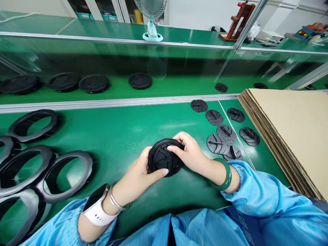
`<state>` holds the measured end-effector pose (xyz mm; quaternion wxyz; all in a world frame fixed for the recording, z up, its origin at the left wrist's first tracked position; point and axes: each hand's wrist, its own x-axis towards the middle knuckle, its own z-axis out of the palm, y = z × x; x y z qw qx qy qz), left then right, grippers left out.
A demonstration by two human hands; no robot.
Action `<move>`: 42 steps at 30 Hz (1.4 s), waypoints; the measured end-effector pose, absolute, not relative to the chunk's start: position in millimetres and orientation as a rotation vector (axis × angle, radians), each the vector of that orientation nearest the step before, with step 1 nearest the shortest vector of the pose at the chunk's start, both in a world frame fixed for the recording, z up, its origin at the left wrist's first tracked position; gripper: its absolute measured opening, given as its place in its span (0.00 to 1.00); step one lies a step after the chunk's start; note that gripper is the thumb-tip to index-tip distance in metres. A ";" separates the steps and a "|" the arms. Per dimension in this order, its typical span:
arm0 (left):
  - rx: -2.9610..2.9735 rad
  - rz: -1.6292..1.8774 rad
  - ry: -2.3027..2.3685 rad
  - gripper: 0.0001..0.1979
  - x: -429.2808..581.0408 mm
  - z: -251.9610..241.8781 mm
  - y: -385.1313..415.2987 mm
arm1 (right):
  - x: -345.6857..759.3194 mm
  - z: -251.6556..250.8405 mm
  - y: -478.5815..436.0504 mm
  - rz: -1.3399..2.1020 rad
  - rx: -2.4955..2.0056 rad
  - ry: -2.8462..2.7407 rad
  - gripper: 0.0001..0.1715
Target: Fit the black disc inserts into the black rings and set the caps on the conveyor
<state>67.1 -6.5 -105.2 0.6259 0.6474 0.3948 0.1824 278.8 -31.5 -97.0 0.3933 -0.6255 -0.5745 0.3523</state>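
The black plastic disc (164,157) sits between my two hands, tilted up off the green mat, with a raised ridged pattern on the face turned toward me. Both hands are closed on it from opposite sides. My left hand (138,169) cups the lower left edge, its thumb lying across the near rim, while my right hand (188,152) wraps over the upper right edge, fingers curled onto the face. My forearms angle inward, with a white-strapped smartwatch (96,205) and a thin metal bangle (117,202) on the left wrist and a green jade bangle (224,175) on the right. Light blue sleeves (246,194) cover my arms.

Beside my right hand, flat dark discs (217,143) lie in a loose scatter, some overlapping, on the green mat (123,136). Wide grey-black rings (65,176) crowd the left side. A tall stack of cardboard sheets (289,136) stands at the right. Past an aluminium rail (112,103), larger black discs (140,80) sit in a row on a green surface, and a small teal-based fan (151,20) stands farther back.
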 end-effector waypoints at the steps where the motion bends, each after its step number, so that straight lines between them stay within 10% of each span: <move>1: 1.507 0.417 0.920 0.28 67.5 -105.0 -6.6 | 277.9 -97.7 -31.5 0.895 -1.596 -1.439 0.08; 10: 1.634 0.458 0.995 0.21 71.8 -100.3 -7.1 | 278.6 -96.5 -35.9 0.986 -1.558 -1.364 0.09; 15: 1.630 0.449 0.976 0.21 70.6 -87.5 -12.0 | 286.4 -89.4 -41.0 1.421 -1.316 -1.434 0.30; 23: 1.650 0.368 1.022 0.19 69.7 -85.5 -10.9 | 284.2 -98.7 -41.5 1.442 -1.524 -1.351 0.27; 29: 1.829 0.519 1.062 0.38 50.0 -61.4 -18.1 | 290.7 -100.6 -33.0 1.473 -1.432 -1.052 0.32; 42: 2.458 0.341 1.827 0.22 -70.5 -52.0 -25.0 | 302.3 -110.0 -17.7 1.606 -1.153 -0.539 0.22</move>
